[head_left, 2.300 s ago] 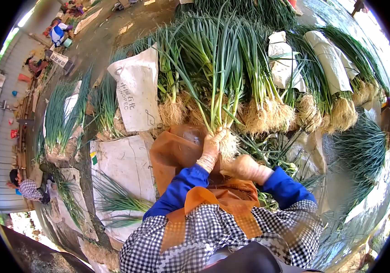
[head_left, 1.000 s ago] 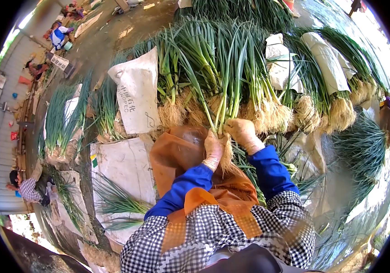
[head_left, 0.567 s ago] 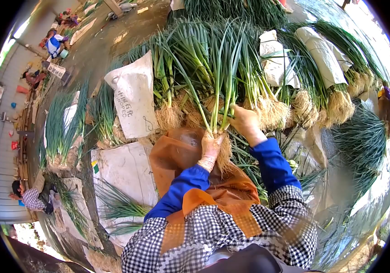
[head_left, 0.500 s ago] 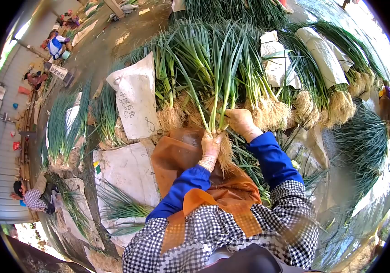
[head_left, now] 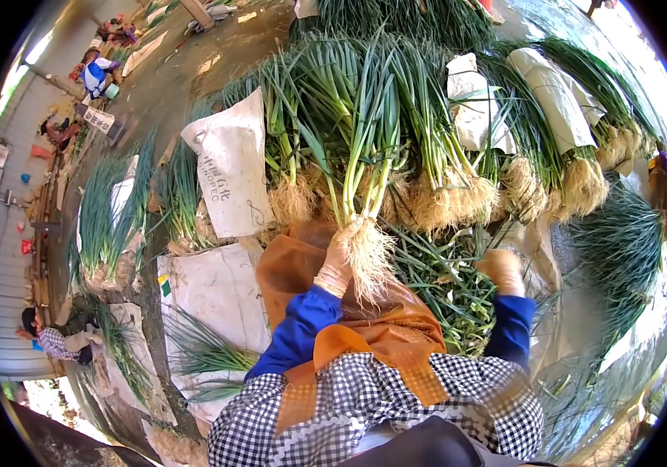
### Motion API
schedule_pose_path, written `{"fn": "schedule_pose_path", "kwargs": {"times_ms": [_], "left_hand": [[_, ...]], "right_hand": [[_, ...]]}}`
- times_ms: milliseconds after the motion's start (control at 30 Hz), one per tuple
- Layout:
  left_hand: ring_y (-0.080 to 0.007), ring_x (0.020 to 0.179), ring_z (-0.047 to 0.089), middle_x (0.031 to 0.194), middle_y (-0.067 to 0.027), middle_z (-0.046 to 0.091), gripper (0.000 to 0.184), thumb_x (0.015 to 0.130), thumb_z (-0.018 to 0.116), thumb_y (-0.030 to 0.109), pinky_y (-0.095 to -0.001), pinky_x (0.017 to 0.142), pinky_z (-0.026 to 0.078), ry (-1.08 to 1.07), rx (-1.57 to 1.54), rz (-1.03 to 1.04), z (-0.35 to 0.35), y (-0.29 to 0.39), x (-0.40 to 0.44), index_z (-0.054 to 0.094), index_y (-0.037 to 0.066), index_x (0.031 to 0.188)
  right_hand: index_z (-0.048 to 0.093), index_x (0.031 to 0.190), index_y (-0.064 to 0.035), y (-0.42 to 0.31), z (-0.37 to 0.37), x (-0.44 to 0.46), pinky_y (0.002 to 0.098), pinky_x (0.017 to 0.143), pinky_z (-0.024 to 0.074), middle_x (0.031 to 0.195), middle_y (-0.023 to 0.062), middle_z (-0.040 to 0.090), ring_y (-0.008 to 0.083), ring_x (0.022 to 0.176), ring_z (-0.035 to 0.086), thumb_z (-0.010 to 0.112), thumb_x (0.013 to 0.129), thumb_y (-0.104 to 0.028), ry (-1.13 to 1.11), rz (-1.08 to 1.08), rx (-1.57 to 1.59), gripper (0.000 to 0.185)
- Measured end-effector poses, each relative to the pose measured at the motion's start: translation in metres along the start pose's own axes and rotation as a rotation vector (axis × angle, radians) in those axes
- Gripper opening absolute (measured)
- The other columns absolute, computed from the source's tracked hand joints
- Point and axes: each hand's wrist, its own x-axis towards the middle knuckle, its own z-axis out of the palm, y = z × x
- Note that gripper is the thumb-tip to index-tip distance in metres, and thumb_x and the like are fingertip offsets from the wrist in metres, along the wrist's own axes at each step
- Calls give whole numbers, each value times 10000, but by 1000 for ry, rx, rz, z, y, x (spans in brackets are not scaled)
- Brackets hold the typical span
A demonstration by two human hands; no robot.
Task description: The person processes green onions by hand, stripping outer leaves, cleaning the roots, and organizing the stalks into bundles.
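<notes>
My left hand (head_left: 338,255) is closed round the white stalks of a small bunch of green onions (head_left: 366,173), just above its pale, stringy roots. The bunch stands leaves-up over the orange apron (head_left: 294,261) on my lap, its tops overlapping the larger heap of green onions (head_left: 326,86) behind. Off to the right, my right hand (head_left: 502,267) is closed, fingers curled, over the edge of a pile of loose stripped leaves (head_left: 458,288). What it holds, if anything, is hidden.
Bundles wrapped in white sacking (head_left: 549,97) lie at the right, roots towards me. A printed white sack (head_left: 228,167) leans at the left of the heap. More green onions (head_left: 617,249) lie far right. A person (head_left: 59,338) sits at the lower left; others sit farther back.
My right hand has left the green onions and moved right and down, over the loose leaves. My left hand has shifted slightly left with the bunch, whose roots now show more fully.
</notes>
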Motion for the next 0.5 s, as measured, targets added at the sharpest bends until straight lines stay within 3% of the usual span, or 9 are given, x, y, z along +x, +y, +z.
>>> {"fn": "schedule_pose_path", "kwargs": {"times_ms": [33,100,133,167,233,300,333,400,500], "left_hand": [[-189,754,607,872,-91,619,184,849,555,84,-312,679,526,6,-39,-38,14,0,-11,573,0,1012],[-204,782,608,907,-108,617,220,856,544,103,-333,707,527,6,-101,-111,28,-2,-23,553,-6,1047],[-210,799,608,925,-116,615,234,859,540,113,-341,722,526,5,-122,-153,23,-7,-25,545,-7,1060],[-213,821,607,943,-122,613,234,865,525,115,-340,749,522,26,-109,-145,18,-12,-26,542,-5,1065],[-208,841,600,959,-124,610,236,877,507,127,-343,756,513,-46,-176,-128,23,-20,-28,536,-3,1071],[-211,845,595,953,-121,610,243,884,495,143,-349,757,507,-133,-181,-99,22,-20,-25,531,-8,1072],[-211,845,595,953,-121,610,243,884,495,143,-349,757,507,-136,-181,-92,16,-18,-23,531,-8,1072],[-215,831,594,937,-117,606,242,881,488,144,-345,762,506,-137,-353,-123,23,-8,-31,534,-10,1062],[-194,789,595,893,-101,600,201,853,531,118,-322,727,511,28,-96,16,42,7,-43,553,22,1028]], "right_hand": [[616,1084,-166,-31,0,5,390,780,485,937,132,654,278,886,628,599,780,-413,41,-117,179,392],[547,1180,-180,-98,-15,12,364,767,496,1009,115,631,270,863,631,688,740,-300,447,-267,658,477],[475,1249,-156,-128,-52,9,345,776,498,1131,103,582,254,920,615,692,735,-234,374,-253,586,563],[424,1288,-128,-150,-51,33,344,787,496,1230,106,516,234,997,585,696,720,-243,767,-491,594,640],[459,1244,-98,-185,-38,74,359,763,508,1209,116,531,257,979,591,625,748,-184,742,-647,505,530],[585,1002,-77,-213,-32,74,377,659,525,917,92,639,258,778,639,555,778,-170,312,-716,616,244],[620,902,-75,-214,-29,57,385,627,526,814,81,652,251,720,644,544,787,-182,253,-621,184,174],[650,829,-68,-201,-31,8,406,648,521,789,74,653,238,742,644,529,805,-212,36,-711,-60,190],[668,836,-77,-132,40,21,418,676,518,829,61,665,240,774,649,556,807,-302,-181,-902,-437,254]]}}
